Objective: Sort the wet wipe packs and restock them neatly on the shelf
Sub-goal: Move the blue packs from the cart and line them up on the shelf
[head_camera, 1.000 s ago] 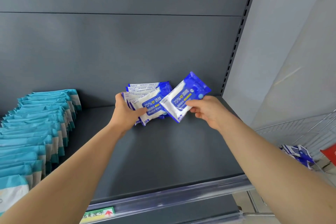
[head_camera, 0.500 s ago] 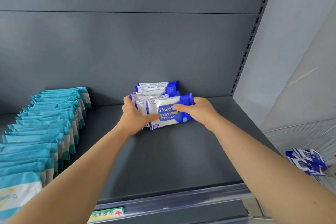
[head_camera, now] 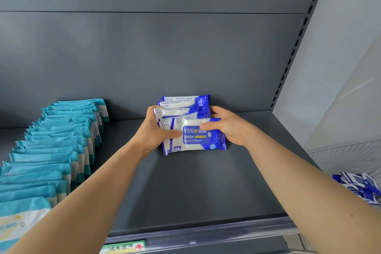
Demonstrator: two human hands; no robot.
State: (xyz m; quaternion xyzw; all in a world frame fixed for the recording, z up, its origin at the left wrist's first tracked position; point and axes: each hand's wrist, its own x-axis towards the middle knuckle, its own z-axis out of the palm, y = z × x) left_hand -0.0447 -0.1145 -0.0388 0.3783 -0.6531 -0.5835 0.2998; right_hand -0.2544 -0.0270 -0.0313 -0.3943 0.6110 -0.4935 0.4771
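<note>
1. The blue stack [head_camera: 185,107] of alcohol wipe packs stands on edge on the shelf [head_camera: 195,192]. The back panel [head_camera: 144,57] is just behind it, and the front pack [head_camera: 198,138] shows its label.
2. The left hand [head_camera: 153,134] clamps the stack's left end. The thumb lies across the front pack and the fingers curl round behind.
3. The right hand [head_camera: 228,128] clamps the stack's right end. The thumb presses the label and the fingers curl over the rear packs. Their tips are hidden.
4. Judged step: squaring the packs into one neat block.
5. Hazard: nothing props the stack from the front. Releasing both hands at once could let the soft, slick packs fan forward and topple.
6. Hazard: the front pack sits offset to the right of the packs behind. An uneven squeeze would leave it skewed.
7. Hazard: the teal packs [head_camera: 61,140] stand in a row well to the stack's left. A wide elbow swing could knock that row over.
8. The loose blue packs [head_camera: 358,185] lie far right of the stack and are not yet shelved.
</note>
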